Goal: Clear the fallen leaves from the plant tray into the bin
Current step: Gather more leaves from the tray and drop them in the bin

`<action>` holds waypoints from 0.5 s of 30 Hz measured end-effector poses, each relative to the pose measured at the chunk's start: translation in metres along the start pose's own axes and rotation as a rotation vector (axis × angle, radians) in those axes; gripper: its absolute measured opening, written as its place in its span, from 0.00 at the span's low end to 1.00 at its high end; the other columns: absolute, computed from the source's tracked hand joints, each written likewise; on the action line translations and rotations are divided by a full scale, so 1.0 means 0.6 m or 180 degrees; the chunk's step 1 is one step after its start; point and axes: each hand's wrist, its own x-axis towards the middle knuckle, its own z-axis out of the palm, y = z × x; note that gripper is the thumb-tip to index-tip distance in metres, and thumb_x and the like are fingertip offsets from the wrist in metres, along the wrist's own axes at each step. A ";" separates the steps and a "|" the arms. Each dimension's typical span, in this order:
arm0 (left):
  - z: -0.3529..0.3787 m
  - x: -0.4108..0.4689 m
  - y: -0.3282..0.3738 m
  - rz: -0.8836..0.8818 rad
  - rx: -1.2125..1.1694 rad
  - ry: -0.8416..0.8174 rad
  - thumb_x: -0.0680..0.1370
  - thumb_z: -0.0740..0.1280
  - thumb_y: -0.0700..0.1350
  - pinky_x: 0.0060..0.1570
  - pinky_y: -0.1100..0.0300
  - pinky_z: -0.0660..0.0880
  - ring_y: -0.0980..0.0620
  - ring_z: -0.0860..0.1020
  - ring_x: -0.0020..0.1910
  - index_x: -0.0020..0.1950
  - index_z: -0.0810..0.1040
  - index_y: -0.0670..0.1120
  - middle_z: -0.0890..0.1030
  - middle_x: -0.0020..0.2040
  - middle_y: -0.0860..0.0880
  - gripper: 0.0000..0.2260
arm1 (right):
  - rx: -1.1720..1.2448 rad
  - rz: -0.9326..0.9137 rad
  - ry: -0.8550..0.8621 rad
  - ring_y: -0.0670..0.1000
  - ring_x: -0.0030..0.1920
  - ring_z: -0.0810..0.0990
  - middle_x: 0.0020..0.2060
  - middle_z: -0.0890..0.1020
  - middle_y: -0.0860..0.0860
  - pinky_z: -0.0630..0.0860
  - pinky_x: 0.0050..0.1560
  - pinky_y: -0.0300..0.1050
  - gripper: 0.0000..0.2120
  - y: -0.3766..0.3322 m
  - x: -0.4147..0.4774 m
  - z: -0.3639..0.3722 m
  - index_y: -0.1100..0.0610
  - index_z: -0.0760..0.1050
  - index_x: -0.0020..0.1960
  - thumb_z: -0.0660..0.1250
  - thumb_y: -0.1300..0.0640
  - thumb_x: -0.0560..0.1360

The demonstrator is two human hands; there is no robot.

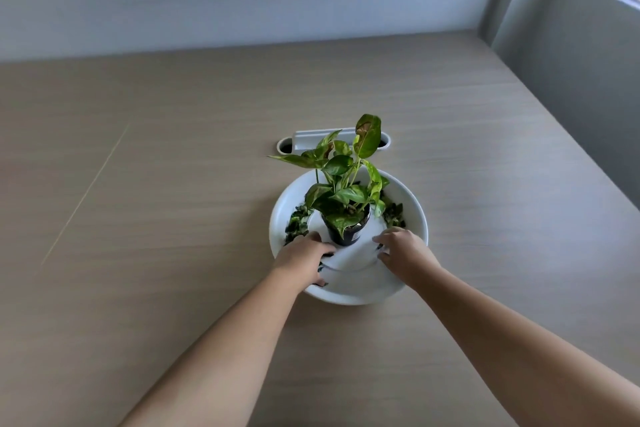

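Dark green fallen leaves (296, 224) are lying in the sunken ring of a white round tray (349, 298), heaped in two crumpled, ragged clumps, one just beyond the left hand (301, 258) and one just beyond the right hand (403, 253). Both hands are reaching over the near rim into the ring. The left hand's fingers are curling down round a few dark scraps showing beneath them, so it appears to be pinching up leaves. The right hand's fingers are hooking inward too, with one dark fleck at a fingertip, but whether they are holding anything cannot be told.

Gathering looks to be the step in hand, and most of the litter is waiting farther round the ring. The next move is likely calling for raking those limp, flimsy bits together without brushing the plant (346, 180), then carrying them to a bin, which is not in view.

Between the two hands, a dark glossy pot (346, 236) is standing upright on the tray's smooth raised centre, its pointed leaves mottled green and yellow. Under it all, a pale wood-grain table (173, 184) is spreading out, with a white oval cable port (311, 140) sitting beyond the tray.
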 end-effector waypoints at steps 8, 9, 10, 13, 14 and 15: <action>0.002 -0.002 -0.005 0.0386 -0.0505 0.0059 0.68 0.72 0.34 0.44 0.59 0.73 0.46 0.78 0.49 0.51 0.81 0.45 0.79 0.50 0.47 0.13 | -0.0211 -0.0144 -0.0008 0.56 0.50 0.79 0.50 0.81 0.54 0.75 0.52 0.46 0.12 -0.006 0.019 0.010 0.57 0.82 0.49 0.61 0.64 0.73; 0.002 -0.002 -0.003 0.0435 -0.0517 0.0076 0.69 0.71 0.33 0.44 0.59 0.74 0.46 0.78 0.48 0.49 0.81 0.43 0.80 0.49 0.46 0.11 | -0.0143 -0.0123 0.0037 0.56 0.49 0.79 0.49 0.81 0.54 0.75 0.52 0.46 0.12 -0.006 0.019 0.010 0.57 0.82 0.48 0.61 0.65 0.73; 0.003 -0.001 -0.002 0.0473 -0.0518 0.0085 0.69 0.70 0.33 0.44 0.59 0.74 0.46 0.79 0.47 0.47 0.82 0.42 0.80 0.48 0.45 0.09 | -0.0020 -0.0083 0.0114 0.57 0.49 0.79 0.48 0.82 0.55 0.76 0.50 0.46 0.12 -0.005 0.018 0.010 0.57 0.83 0.46 0.61 0.65 0.72; 0.005 0.002 -0.001 0.0478 -0.0534 0.0021 0.69 0.69 0.32 0.47 0.57 0.77 0.47 0.80 0.46 0.43 0.83 0.41 0.83 0.47 0.45 0.07 | 0.0518 0.0111 0.0557 0.56 0.44 0.81 0.43 0.85 0.56 0.76 0.46 0.44 0.11 -0.003 0.020 -0.007 0.59 0.83 0.43 0.63 0.67 0.70; 0.005 0.003 -0.001 0.0429 -0.0549 -0.0014 0.69 0.68 0.32 0.48 0.56 0.78 0.47 0.81 0.46 0.43 0.83 0.42 0.83 0.47 0.45 0.08 | 0.0604 0.0173 0.0722 0.56 0.41 0.81 0.41 0.85 0.56 0.76 0.44 0.43 0.11 0.001 0.023 -0.017 0.59 0.83 0.43 0.63 0.68 0.70; 0.006 0.003 -0.002 0.0376 -0.0581 -0.0027 0.69 0.68 0.33 0.48 0.56 0.79 0.47 0.81 0.45 0.42 0.83 0.42 0.84 0.46 0.45 0.08 | 0.0571 0.0220 0.0825 0.56 0.39 0.80 0.40 0.84 0.56 0.76 0.42 0.43 0.12 0.005 0.027 -0.029 0.58 0.83 0.42 0.62 0.68 0.69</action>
